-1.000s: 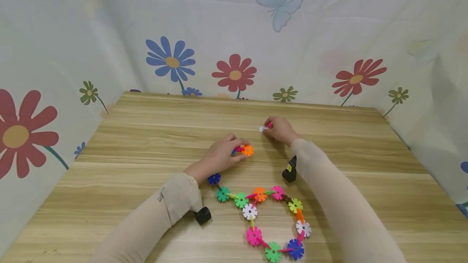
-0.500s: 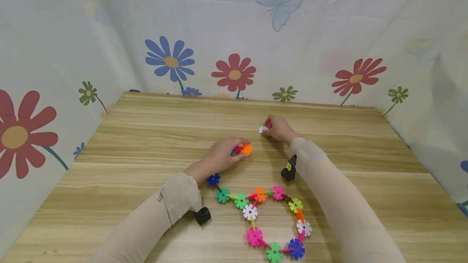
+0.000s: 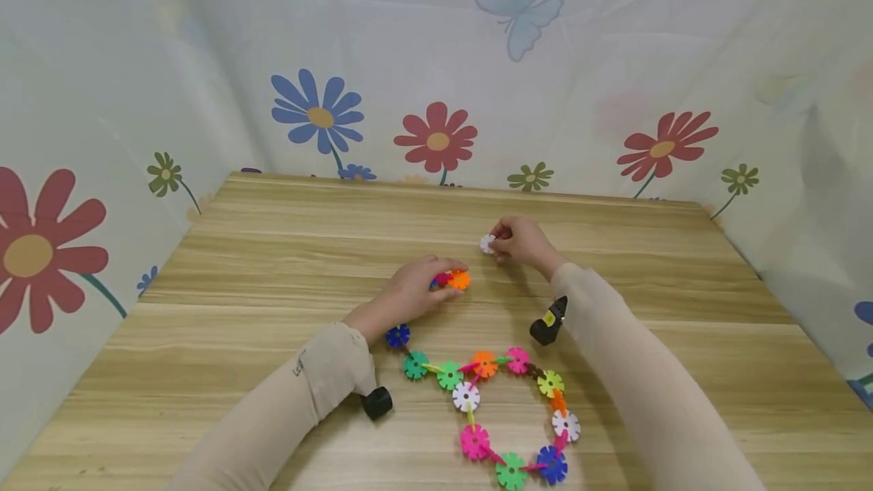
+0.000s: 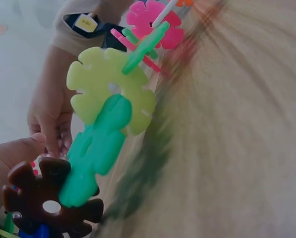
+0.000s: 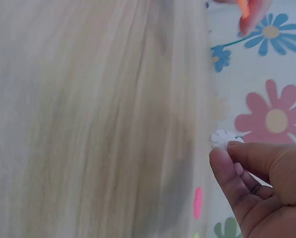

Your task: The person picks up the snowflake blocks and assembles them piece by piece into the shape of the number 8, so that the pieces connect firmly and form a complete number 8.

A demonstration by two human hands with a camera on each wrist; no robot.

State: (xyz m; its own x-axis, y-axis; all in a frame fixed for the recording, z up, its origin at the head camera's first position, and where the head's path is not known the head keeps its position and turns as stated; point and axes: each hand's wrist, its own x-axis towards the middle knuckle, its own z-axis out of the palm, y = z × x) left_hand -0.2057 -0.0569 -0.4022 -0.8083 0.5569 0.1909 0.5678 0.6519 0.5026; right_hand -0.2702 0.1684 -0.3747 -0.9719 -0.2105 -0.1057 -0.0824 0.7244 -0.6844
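My left hand (image 3: 416, 285) holds one end of a chain of notched plastic discs; an orange disc (image 3: 459, 279) shows at its fingertips, with red and blue pieces partly hidden in the grip. Behind it and to the right, my right hand (image 3: 524, 239) pinches a white notched disc (image 3: 487, 243) between thumb and fingers. The right wrist view also has this white disc (image 5: 222, 138) at the fingertips. Close to my left thumb (image 4: 19, 148) in the left wrist view are a brown disc (image 4: 31, 191), a teal disc (image 4: 95, 153) and a yellow disc (image 4: 100, 82) slotted together.
From a blue disc (image 3: 398, 336) by my left wrist, the chain runs to a closed loop including a pink disc (image 3: 474, 442) and a blue disc (image 3: 552, 464). Everything lies on a wood-grain table (image 3: 307, 226), backed by a flower-printed curtain (image 3: 382, 36).
My right hand has turned slightly, and the white disc has shifted a little left. The pink piece seen between those fingers no longer shows in the head view. My left hand stays nearly still.
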